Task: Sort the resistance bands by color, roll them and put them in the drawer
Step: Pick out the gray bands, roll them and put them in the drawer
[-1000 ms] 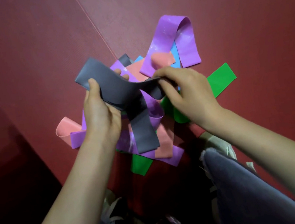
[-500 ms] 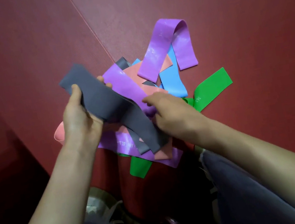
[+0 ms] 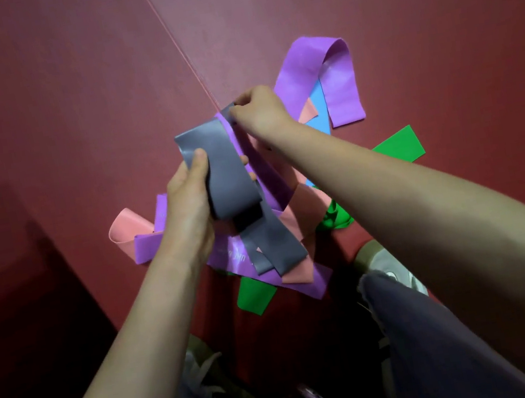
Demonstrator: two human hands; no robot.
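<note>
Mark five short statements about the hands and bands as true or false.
1. The left hand holds gray bands. True.
2. The right hand hangs open and holds nothing. False: its fingers pinch a gray strip at the far edge of the pile.
3. A purple band arches in a loop at the far side of the pile. True.
4. Every band is already rolled. False: those in view lie loose and unrolled.
5. A yellow band sticks out on the right. False: the band there is a green band.
</note>
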